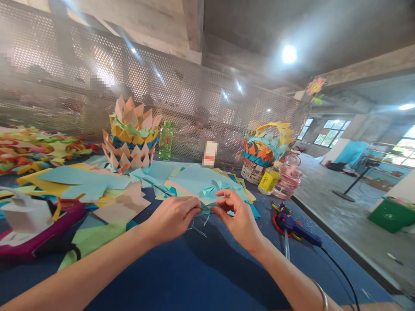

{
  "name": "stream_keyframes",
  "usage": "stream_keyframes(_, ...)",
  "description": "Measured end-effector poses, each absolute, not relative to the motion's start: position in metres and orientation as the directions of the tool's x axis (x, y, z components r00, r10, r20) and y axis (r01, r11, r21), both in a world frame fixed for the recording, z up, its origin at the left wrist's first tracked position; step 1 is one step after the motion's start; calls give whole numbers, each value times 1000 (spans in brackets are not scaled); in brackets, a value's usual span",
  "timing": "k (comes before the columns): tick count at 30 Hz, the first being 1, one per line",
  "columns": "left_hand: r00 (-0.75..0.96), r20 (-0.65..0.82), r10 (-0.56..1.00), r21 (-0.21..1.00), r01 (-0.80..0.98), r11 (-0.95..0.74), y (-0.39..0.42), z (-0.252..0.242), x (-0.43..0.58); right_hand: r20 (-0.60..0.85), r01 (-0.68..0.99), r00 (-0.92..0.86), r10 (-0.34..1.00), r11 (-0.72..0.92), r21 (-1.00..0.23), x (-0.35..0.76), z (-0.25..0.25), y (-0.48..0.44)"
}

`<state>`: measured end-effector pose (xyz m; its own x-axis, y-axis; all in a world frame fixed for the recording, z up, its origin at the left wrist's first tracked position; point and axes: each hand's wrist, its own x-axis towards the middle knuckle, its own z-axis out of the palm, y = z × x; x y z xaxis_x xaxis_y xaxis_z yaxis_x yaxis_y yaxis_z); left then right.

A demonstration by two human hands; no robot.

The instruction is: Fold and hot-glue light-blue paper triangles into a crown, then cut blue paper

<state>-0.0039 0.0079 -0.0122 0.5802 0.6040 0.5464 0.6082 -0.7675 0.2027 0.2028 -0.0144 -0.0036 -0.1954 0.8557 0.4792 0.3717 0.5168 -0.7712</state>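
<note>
My left hand (173,216) and my right hand (235,214) meet over the blue table (181,272), both pinching a small folded piece of teal paper (207,206) between their fingertips. Thin paper scraps (198,229) lie on the table just under the hands. Behind them spreads a pile of light blue, yellow and pink paper sheets (191,179) with small folded pieces on top.
A tall paper basket of orange and yellow points (131,134) stands at the back left beside a green bottle (165,140). Another paper basket (264,155), a yellow bottle (269,177) and a pink jar (288,179) stand back right. A blue glue gun (296,226) lies right of my hands.
</note>
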Motion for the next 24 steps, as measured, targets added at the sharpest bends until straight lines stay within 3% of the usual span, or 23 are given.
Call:
stream_keyframes(6,544,566,619,319,549,-773,8,-7,-2,497,478,-217,840,535,-696,206,-1,-12)
stream_keyframes(13,458,474,752,537,526,-659,6,0,-1,489,435,-153,859,502,-747,211,0,-11)
stream_keyframes(24,454,417,787,581,533,-615,5,0,0,457,467,-199,867,494,-733,208,-1,-11)
